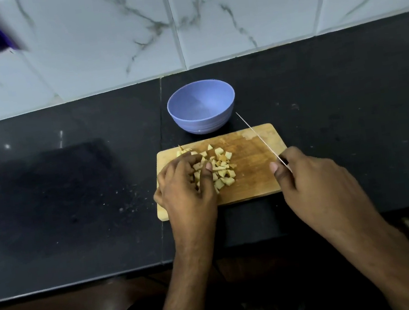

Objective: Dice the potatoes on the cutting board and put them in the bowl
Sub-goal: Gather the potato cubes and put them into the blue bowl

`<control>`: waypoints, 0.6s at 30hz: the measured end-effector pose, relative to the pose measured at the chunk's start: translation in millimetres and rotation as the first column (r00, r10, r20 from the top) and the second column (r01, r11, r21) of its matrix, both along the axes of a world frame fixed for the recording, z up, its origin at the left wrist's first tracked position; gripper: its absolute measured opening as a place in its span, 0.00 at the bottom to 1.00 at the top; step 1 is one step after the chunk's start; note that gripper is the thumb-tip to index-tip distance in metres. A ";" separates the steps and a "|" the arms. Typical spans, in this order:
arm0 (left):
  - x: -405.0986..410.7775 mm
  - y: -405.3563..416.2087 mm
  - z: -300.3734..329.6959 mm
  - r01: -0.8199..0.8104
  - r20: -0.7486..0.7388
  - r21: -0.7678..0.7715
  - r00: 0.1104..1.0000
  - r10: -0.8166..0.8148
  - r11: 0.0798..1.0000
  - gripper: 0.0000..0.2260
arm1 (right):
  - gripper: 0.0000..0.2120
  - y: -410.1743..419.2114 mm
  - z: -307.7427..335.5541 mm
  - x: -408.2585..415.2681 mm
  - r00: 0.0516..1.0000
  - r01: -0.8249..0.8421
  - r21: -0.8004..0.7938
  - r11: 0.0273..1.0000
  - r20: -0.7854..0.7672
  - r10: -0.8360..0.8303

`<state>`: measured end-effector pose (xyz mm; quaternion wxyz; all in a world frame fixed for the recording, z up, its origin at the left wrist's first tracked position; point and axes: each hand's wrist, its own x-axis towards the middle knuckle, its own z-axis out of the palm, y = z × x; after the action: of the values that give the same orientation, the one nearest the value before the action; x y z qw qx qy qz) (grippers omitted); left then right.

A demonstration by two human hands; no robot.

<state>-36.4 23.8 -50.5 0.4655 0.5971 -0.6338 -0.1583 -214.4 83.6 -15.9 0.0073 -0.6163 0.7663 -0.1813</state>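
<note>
My left hand (185, 183) curls over the diced potato (219, 168) at mid-frame, fingers bent round some of the pieces on the board (250, 172). My right hand (305, 178) grips the knife (261, 139), its blade slanting up toward the bowl (201, 108), which sits on the black tabletop (72, 185) just above the board.

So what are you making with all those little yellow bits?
A person is chopping potatoes. The diced potato pieces lie in a heap on the wooden cutting board. The left hand curls over the heap, gathering the pieces, while the right hand grips a knife with its blade pointing away over the board's far corner. The purple bowl stands just beyond the board on the black counter, and nothing shows inside it yet.
</note>
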 end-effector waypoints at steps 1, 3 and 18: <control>1.7 0.1 0.6 -0.025 -0.005 -0.006 1.000 0.025 1.000 0.10 | 0.13 -1.4 -0.7 -0.7 1.000 0.013 0.008 1.000 0.010 -0.013; 5.4 -0.9 0.6 -0.071 0.024 0.019 0.997 0.070 0.997 0.15 | 0.12 -3.7 -3.4 -0.3 0.998 0.045 0.030 0.999 0.040 -0.046; 3.0 -1.4 1.1 -0.085 -0.159 0.003 0.984 0.085 0.996 0.17 | 0.16 -39.6 -8.1 -34.5 0.999 0.044 0.064 0.997 -0.012 -0.044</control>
<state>-33.3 22.4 -49.4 0.5221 0.6081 -0.5690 -0.1840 -248.9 44.1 -24.1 0.0193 -0.5997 0.7851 -0.1534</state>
